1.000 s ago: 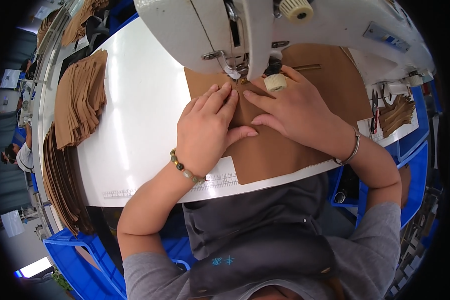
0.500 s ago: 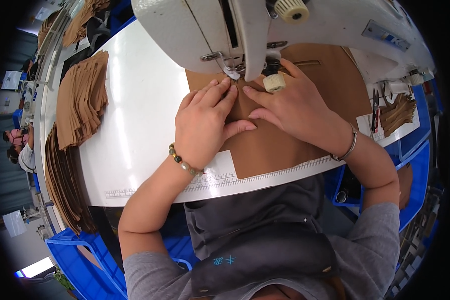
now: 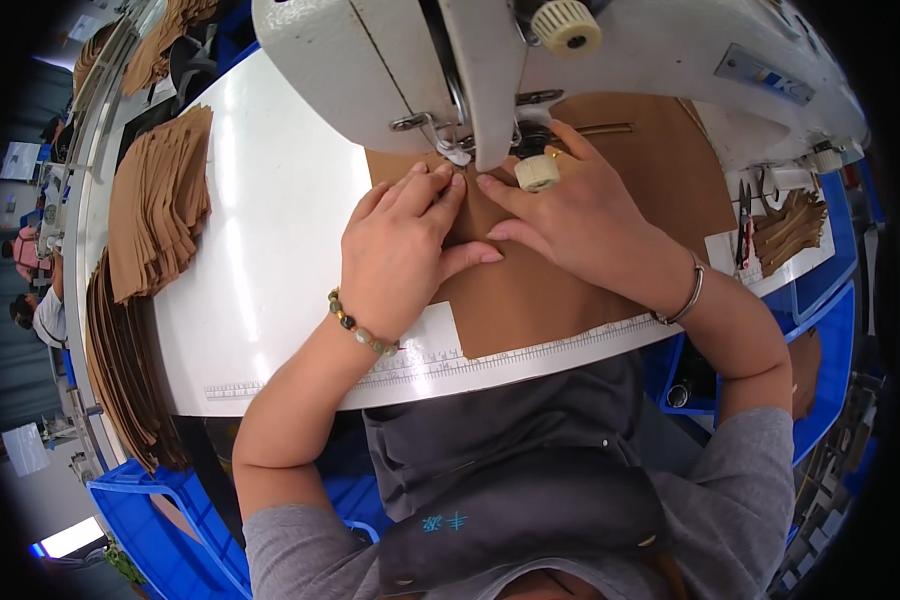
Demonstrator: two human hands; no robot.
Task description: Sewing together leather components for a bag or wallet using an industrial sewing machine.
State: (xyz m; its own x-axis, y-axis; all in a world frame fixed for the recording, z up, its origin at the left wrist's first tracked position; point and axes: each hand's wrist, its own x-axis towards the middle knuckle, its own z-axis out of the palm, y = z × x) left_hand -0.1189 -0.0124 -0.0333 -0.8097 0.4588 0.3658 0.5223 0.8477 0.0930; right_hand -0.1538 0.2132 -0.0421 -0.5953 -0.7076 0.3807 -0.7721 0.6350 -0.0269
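A brown fabric panel (image 3: 530, 300) lies on the white table under the head of a white sewing machine (image 3: 370, 80). My left hand (image 3: 395, 245) rests flat on the panel's left part, its fingertips close to the presser foot (image 3: 457, 157) and its thumb stretched to the right. On the other side, my right hand (image 3: 580, 205) presses on the cloth with its fingers spread. Part of those fingers is hidden behind the machine's cream knob (image 3: 538, 173). A slit-like welt (image 3: 605, 128) shows in the panel beyond my right hand.
Stacks of brown cut pieces (image 3: 160, 205) stand at the table's left edge. Scissors (image 3: 744, 225) and small brown pieces (image 3: 792, 232) lie at the right. A printed ruler (image 3: 560, 335) runs along the front edge. Blue bins (image 3: 160, 520) flank the table below.
The whole view has shifted slightly to the left. Both hands stay on the fabric beside the presser foot, with barely any movement of their own.
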